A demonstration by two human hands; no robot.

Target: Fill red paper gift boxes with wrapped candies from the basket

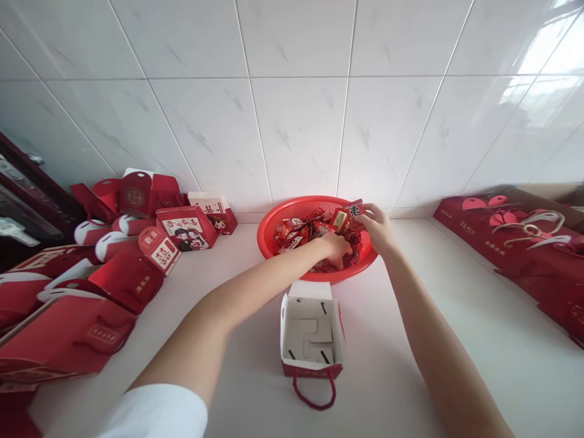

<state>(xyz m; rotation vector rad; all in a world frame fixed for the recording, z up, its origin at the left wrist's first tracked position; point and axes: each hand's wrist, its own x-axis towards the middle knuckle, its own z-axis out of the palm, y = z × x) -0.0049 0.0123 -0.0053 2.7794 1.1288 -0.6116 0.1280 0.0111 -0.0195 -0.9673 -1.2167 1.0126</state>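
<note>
step in hand, as judged: picking from the wrapped sweets in the red basket. right hand pinches a red packet at the rim; left hand dips among the sweets, grip hidden, cannot tell. open box stands just in front. next move calls for lifting clear of the rim.

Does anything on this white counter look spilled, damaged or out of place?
No spill or damage stands out; the red-wrapped packets sit in the red plastic basket. The red cardboard boxes at left look untidy, crowded at mixed angles.
</note>
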